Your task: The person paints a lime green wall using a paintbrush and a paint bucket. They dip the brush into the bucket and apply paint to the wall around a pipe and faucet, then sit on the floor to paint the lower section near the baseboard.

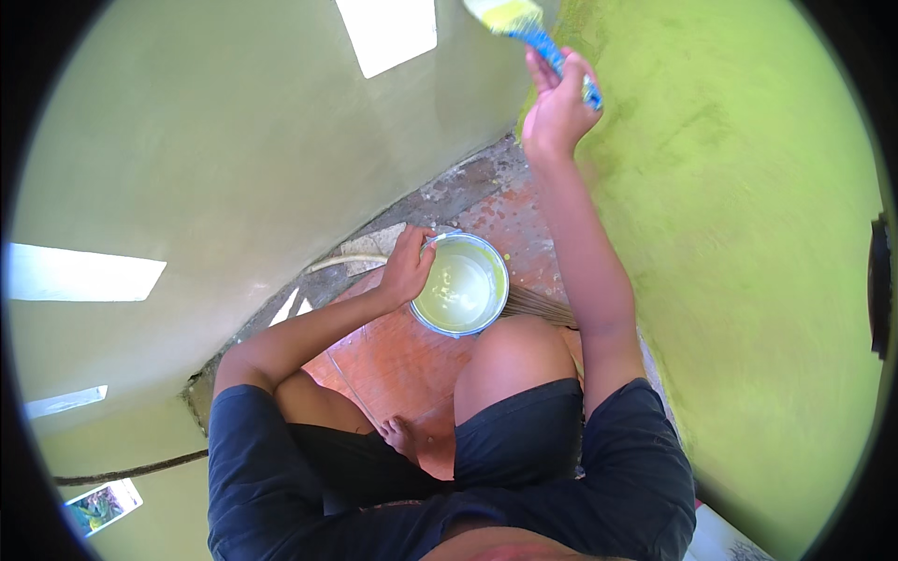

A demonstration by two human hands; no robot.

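Note:
A paint bucket (459,284) holding pale yellow-green paint stands just beyond my bent knee. My left hand (410,263) grips its left rim, thumb and fingers at the edge. High at the top of the view, my right hand (561,98) is closed around the blue, paint-spattered handle of a paintbrush (508,17). Its bristles carry pale yellow paint and point up and left, near the corner between two walls; whether they touch a wall I cannot tell. To the right the wall (729,175) is bright lime green, while the left wall (231,154) is a duller grey-green.
A stick broom's bristles (540,306) lie right of the bucket, partly under my right arm. On the left, a pale hose or stick (344,261) crosses a loose tile piece (375,245). The reddish floor (393,357) is paint-spotted near the corner. Bright openings (396,31) pierce the left wall.

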